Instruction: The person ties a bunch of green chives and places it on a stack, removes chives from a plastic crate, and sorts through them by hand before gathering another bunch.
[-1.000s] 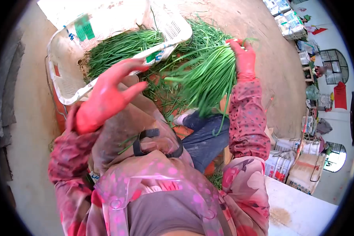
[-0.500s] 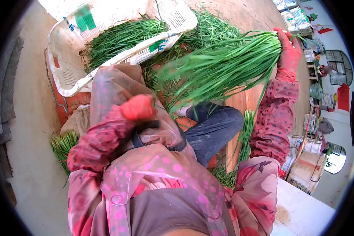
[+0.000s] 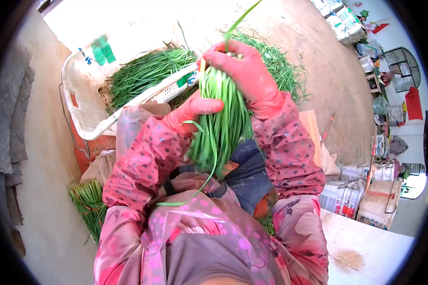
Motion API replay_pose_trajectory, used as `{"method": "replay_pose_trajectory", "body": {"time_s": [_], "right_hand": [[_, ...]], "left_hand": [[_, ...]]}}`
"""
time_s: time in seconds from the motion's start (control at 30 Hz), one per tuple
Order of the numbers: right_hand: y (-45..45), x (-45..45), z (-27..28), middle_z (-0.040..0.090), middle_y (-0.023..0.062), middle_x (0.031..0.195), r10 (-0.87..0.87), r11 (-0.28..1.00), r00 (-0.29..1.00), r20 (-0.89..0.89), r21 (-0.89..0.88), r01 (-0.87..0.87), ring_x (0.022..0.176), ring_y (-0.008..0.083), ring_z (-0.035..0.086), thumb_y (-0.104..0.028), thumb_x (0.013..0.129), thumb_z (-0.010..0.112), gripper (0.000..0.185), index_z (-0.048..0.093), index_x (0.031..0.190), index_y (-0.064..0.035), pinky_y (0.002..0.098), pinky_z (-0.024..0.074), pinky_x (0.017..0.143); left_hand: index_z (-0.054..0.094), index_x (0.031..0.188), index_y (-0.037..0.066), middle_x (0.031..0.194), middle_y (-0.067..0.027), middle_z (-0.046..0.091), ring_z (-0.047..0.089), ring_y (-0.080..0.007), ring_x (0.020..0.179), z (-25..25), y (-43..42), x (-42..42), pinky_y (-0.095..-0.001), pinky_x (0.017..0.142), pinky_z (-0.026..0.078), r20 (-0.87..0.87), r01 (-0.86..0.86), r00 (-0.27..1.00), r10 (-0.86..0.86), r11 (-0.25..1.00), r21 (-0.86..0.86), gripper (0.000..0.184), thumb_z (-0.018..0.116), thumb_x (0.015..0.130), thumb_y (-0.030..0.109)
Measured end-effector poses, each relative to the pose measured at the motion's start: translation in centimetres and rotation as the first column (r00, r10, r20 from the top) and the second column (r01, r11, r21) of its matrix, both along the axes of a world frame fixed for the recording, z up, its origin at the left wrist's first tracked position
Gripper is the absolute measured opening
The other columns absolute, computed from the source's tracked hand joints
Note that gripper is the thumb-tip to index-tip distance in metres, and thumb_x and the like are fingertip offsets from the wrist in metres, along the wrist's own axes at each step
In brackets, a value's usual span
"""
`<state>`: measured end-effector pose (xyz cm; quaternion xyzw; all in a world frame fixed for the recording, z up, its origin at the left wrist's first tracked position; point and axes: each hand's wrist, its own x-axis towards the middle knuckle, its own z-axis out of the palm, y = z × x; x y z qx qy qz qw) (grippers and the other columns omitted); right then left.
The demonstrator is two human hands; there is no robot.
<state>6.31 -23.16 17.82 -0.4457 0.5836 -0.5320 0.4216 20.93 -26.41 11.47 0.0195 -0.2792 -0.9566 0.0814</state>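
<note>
A thick bunch of chives [image 3: 223, 114] hangs in front of my chest, pale stem ends up and green leaves down. My right hand [image 3: 245, 71], in a reddish rubber glove, is wrapped round the stem ends at the top. My left hand [image 3: 195, 111], gloved alike, grips the bunch's left side lower down, with the thumb lying across the leaves and the other fingers hidden behind. One loose leaf [image 3: 214, 147] curls off below the left thumb toward my apron. Another single leaf [image 3: 242, 19] sticks up above the right hand.
A white plastic basket [image 3: 88, 121] holding more chives [image 3: 150, 76] stands at the front left. Loose greens [image 3: 285, 66] lie on the floor beyond my hands. Bundled chives [image 3: 90, 204] stand at my left. Packed white crates [image 3: 345, 197] and a white surface [image 3: 366, 251] are at the right.
My right hand has brought the chives from the far right to the middle, turning them from sideways to hanging. My left hand has risen from my lap and taken hold of them.
</note>
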Motion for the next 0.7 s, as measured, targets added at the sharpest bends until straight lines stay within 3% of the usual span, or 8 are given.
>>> {"method": "replay_pose_trajectory", "body": {"time_s": [0.17, 0.23, 0.27, 0.37, 0.47, 0.53, 0.6, 0.7], "right_hand": [[-3.6, -1.8, -7.7, 0.065, 0.0060, 0.088, 0.062, 0.994, 0.949, -0.310, 0.102, -0.032, 0.082, 0.0119, 0.059, -0.038, 0.091, 0.057, 0.037, 0.066, 0.100, -0.0034, 0.0272, 0.0482, 0.074], [-4.0, -3.0, -9.7, 0.061, 0.0093, 0.109, -0.057, 0.972, 0.998, 0.007, 0.227, 0.054, 0.096, 0.0161, 0.058, -0.047, 0.091, 0.053, 0.050, 0.057, 0.120, -0.0067, 0.0306, 0.0476, 0.078], [-3.7, -3.8, -9.0, 0.052, 0.0115, 0.128, -0.058, 0.940, 0.995, -0.085, 0.332, 0.083, 0.106, 0.0225, 0.056, -0.052, 0.090, 0.050, 0.063, 0.041, 0.136, -0.0091, 0.0347, 0.0490, 0.080], [-1.5, -4.2, -10.9, 0.050, 0.0121, 0.132, -0.140, 0.943, 0.989, 0.047, 0.311, 0.118, 0.108, 0.0261, 0.057, -0.055, 0.089, 0.051, 0.072, 0.033, 0.142, -0.0102, 0.0379, 0.0505, 0.080], [2.7, 0.2, -9.7, 0.054, 0.0092, 0.123, -0.098, 0.867, 0.944, 0.314, 0.493, -0.073, 0.108, 0.0214, 0.055, -0.047, 0.086, 0.063, 0.076, 0.033, 0.140, -0.0036, 0.0334, 0.0473, 0.086], [4.1, 2.0, -13.4, 0.054, 0.0092, 0.124, 0.049, 0.960, 0.973, 0.227, 0.260, -0.109, 0.111, 0.0198, 0.053, -0.036, 0.085, 0.068, 0.074, 0.033, 0.140, -0.0021, 0.0318, 0.0447, 0.092], [5.6, 4.0, -14.4, 0.057, 0.0097, 0.121, 0.018, 0.972, 1.000, -0.024, 0.235, -0.012, 0.109, 0.0180, 0.054, -0.024, 0.086, 0.067, 0.069, 0.032, 0.141, -0.0009, 0.0295, 0.0418, 0.095], [6.0, 3.6, -14.5, 0.055, 0.0099, 0.126, 0.021, 0.970, 1.000, -0.010, 0.244, -0.018, 0.112, 0.0153, 0.051, -0.020, 0.090, 0.061, 0.057, 0.038, 0.138, 0.0021, 0.0284, 0.0396, 0.098]], "left_hand": [[0.049, 0.126, 0.004, 0.100, -0.0122, 0.065, 0.066, -0.0227, 0.084, -5.6, 1.6, -0.4, -0.0379, 0.079, 0.055, 0.116, -0.143, 0.984, 0.134, 0.987, 0.071, 0.054, 0.069, 0.079, 0.021], [0.047, 0.130, 0.005, 0.102, -0.0117, 0.065, 0.066, -0.0228, 0.087, -7.3, 1.4, 0.2, -0.0377, 0.081, 0.054, 0.070, -0.139, 0.989, 0.131, 0.984, 0.109, 0.056, 0.067, 0.081, 0.021], [0.044, 0.134, 0.005, 0.103, -0.0112, 0.066, 0.066, -0.0229, 0.090, -8.2, 1.3, 0.6, -0.0375, 0.083, 0.053, 0.020, -0.129, 0.992, 0.127, 0.981, 0.143, 0.058, 0.065, 0.082, 0.022], [0.040, 0.137, 0.005, 0.105, -0.0117, 0.064, 0.065, -0.0238, 0.091, -10.4, 0.6, 1.7, -0.0374, 0.083, 0.053, 0.080, -0.192, 0.980, 0.180, 0.967, 0.168, 0.061, 0.062, 0.083, 0.022], [0.042, 0.136, 0.005, 0.107, -0.0105, 0.063, 0.064, -0.0237, 0.093, -11.4, 0.0, 1.9, -0.0368, 0.084, 0.052, 0.131, -0.276, 0.958, 0.254, 0.941, 0.194, 0.057, 0.061, 0.084, 0.020], [0.046, 0.133, 0.004, 0.109, -0.0097, 0.063, 0.064, -0.0226, 0.092, -11.8, -0.2, 1.8, -0.0355, 0.084, 0.052, 0.211, -0.439, 0.883, 0.419, 0.896, 0.056, 0.052, 0.059, 0.085, 0.018], [0.048, 0.131, 0.004, 0.110, -0.0092, 0.063, 0.064, -0.0212, 0.093, -12.2, -0.2, 2.0, -0.0340, 0.084, 0.052, 0.179, -0.401, 0.906, 0.382, 0.912, 0.085, 0.050, 0.059, 0.085, 0.016], [0.059, 0.113, 0.001, 0.100, -0.0102, 0.067, 0.066, -0.0206, 0.086, -12.2, 0.2, 2.7, -0.0339, 0.081, 0.053, 0.216, -0.388, 0.910, 0.355, 0.911, 0.139, 0.031, 0.060, 0.085, 0.014]]}}
